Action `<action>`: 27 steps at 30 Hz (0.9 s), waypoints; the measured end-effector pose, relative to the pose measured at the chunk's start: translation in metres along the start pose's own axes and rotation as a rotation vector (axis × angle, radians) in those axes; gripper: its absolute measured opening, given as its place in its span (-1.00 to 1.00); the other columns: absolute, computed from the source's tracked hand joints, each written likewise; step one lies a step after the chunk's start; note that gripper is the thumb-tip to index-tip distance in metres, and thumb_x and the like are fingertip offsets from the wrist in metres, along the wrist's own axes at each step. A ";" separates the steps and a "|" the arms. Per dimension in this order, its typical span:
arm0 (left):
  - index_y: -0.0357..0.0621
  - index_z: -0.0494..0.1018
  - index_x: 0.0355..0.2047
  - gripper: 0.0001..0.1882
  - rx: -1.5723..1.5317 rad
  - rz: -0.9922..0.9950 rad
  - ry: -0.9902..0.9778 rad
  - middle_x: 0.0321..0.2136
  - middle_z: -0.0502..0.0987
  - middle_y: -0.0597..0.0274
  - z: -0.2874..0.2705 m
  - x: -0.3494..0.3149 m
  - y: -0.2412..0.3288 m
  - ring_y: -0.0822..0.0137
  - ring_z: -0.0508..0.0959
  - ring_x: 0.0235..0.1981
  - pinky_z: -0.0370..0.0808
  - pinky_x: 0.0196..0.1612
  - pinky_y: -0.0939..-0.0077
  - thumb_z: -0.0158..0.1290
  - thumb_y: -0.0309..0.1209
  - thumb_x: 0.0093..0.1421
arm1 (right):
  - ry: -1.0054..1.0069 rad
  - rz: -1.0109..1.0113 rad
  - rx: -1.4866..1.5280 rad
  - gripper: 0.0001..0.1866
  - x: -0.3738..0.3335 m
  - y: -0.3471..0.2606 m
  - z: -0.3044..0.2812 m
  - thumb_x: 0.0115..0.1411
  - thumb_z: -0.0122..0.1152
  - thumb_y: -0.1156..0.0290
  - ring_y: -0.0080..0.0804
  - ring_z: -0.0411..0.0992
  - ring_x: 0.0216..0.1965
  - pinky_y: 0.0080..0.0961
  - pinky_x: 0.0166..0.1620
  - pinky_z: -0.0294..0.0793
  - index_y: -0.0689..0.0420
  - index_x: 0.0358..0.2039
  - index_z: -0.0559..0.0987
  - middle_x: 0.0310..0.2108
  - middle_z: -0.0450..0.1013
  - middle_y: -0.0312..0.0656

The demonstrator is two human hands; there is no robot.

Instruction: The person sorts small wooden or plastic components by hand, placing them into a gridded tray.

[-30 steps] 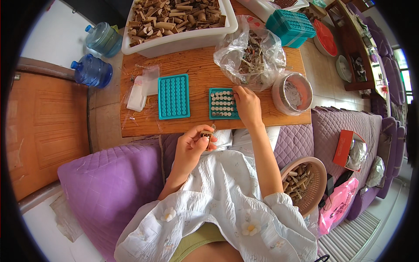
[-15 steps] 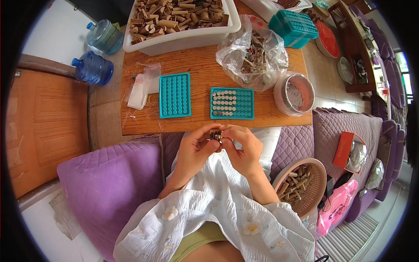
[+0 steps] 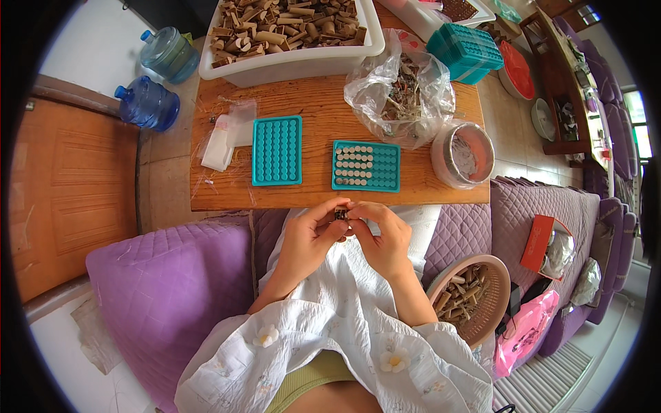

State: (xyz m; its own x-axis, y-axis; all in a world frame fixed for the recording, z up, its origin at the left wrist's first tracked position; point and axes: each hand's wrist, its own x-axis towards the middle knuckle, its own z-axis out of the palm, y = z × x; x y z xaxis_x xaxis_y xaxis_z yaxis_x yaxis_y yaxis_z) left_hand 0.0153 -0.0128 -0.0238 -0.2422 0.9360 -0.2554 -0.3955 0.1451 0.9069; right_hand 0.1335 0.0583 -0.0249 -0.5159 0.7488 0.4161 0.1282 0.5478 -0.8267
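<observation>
Just off the near edge of the wooden table (image 3: 317, 100), I have the left hand (image 3: 307, 237) and right hand (image 3: 381, 237) together, fingertips closed around a small dark piece (image 3: 341, 214) they partly hide. On the table's near half, right of its middle, I see a teal tray (image 3: 387, 165) part-filled with white discs (image 3: 354, 165).

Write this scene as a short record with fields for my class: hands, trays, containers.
Left hand: holds a small dark piece, partly hidden
Right hand: touches the same piece
Left tray: teal, rows of round cups
Right tray: teal, white discs in its left part
Tub: white, holding brown pieces
Basket: pinkish-brown, at the person's right
</observation>
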 end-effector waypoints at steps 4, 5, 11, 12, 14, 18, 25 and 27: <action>-0.30 0.29 -0.15 -0.72 0.214 -0.033 0.017 -0.41 0.48 0.19 0.002 0.000 -0.002 0.49 0.49 -0.45 0.43 -0.42 0.70 -0.09 -0.56 0.08 | -0.156 0.066 -0.046 -0.81 0.007 0.001 -0.011 -0.16 0.15 0.66 -0.37 0.44 -0.44 -0.59 -0.44 0.43 0.18 -0.47 0.41 -0.48 0.43 -0.21; -0.27 0.31 -0.16 -0.72 0.263 -0.051 0.034 -0.46 0.49 0.20 0.003 0.000 -0.003 0.51 0.50 -0.48 0.42 -0.45 0.70 -0.08 -0.55 0.07 | -0.234 0.140 -0.053 -0.82 0.010 0.000 -0.014 -0.15 0.14 0.64 -0.35 0.43 -0.45 -0.58 -0.44 0.42 0.18 -0.47 0.41 -0.48 0.43 -0.21; -0.21 0.35 -0.22 -0.72 0.649 -0.041 -0.163 -0.56 0.48 0.07 0.002 -0.003 0.003 0.25 0.50 -0.57 0.39 -0.49 0.51 -0.01 -0.47 0.01 | -0.614 0.296 0.014 -0.71 0.039 -0.004 -0.036 -0.22 0.19 0.58 -0.33 0.40 -0.41 -0.50 -0.36 0.39 0.20 -0.39 0.40 -0.46 0.38 -0.17; -0.21 0.35 -0.22 -0.72 0.650 -0.038 -0.161 -0.56 0.48 0.07 0.002 -0.004 0.005 0.25 0.50 -0.57 0.39 -0.49 0.51 -0.01 -0.47 0.01 | -0.714 0.301 -0.027 -0.66 0.043 -0.003 -0.037 -0.24 0.21 0.57 -0.33 0.39 -0.39 -0.47 -0.34 0.38 0.20 -0.36 0.39 -0.44 0.36 -0.15; -0.21 0.37 -0.25 -0.73 0.663 0.033 -0.204 -0.54 0.46 0.02 0.003 -0.003 0.009 0.14 0.46 -0.60 0.36 -0.50 0.45 0.00 -0.46 -0.02 | -0.767 0.291 -0.071 -0.56 0.047 -0.001 -0.036 -0.26 0.23 0.53 -0.27 0.36 -0.37 -0.41 -0.31 0.36 0.16 -0.26 0.38 -0.40 0.32 -0.12; -0.25 0.35 -0.26 -0.77 0.463 -0.098 -0.345 -0.49 0.48 0.16 -0.007 -0.003 0.009 0.39 0.49 -0.48 0.41 -0.42 0.55 -0.04 -0.48 0.04 | -0.958 0.112 -0.162 -0.44 0.073 -0.003 -0.035 -0.27 0.23 0.44 -0.17 0.32 -0.25 -0.36 -0.21 0.33 0.12 -0.14 0.36 -0.35 0.35 -0.13; -0.29 0.29 -0.24 -0.79 -0.009 -0.094 -0.250 -0.38 0.40 0.25 -0.030 0.000 0.011 0.48 0.44 -0.33 0.43 -0.25 0.60 -0.10 -0.49 0.09 | -0.623 0.158 0.023 -0.67 0.159 0.024 -0.018 -0.10 0.17 0.43 -0.43 0.40 -0.38 -0.53 -0.29 0.37 0.19 -0.25 0.44 -0.37 0.43 -0.13; -0.30 0.29 -0.24 -0.79 -0.002 -0.107 -0.254 -0.37 0.40 0.24 -0.038 0.000 0.010 0.47 0.44 -0.33 0.44 -0.24 0.59 -0.10 -0.50 0.09 | -0.363 0.149 -0.156 -0.73 0.196 0.046 -0.010 -0.08 0.14 0.43 -0.45 0.40 -0.43 -0.55 -0.34 0.37 0.19 -0.31 0.46 -0.43 0.43 -0.14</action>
State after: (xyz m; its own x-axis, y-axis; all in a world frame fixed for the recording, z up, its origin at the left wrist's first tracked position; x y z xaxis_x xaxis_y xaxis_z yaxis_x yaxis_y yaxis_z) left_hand -0.0226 -0.0234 -0.0278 0.0307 0.9658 -0.2573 -0.4085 0.2471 0.8787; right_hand 0.0465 0.2336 0.0222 -0.7437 0.6589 0.1128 0.3363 0.5146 -0.7887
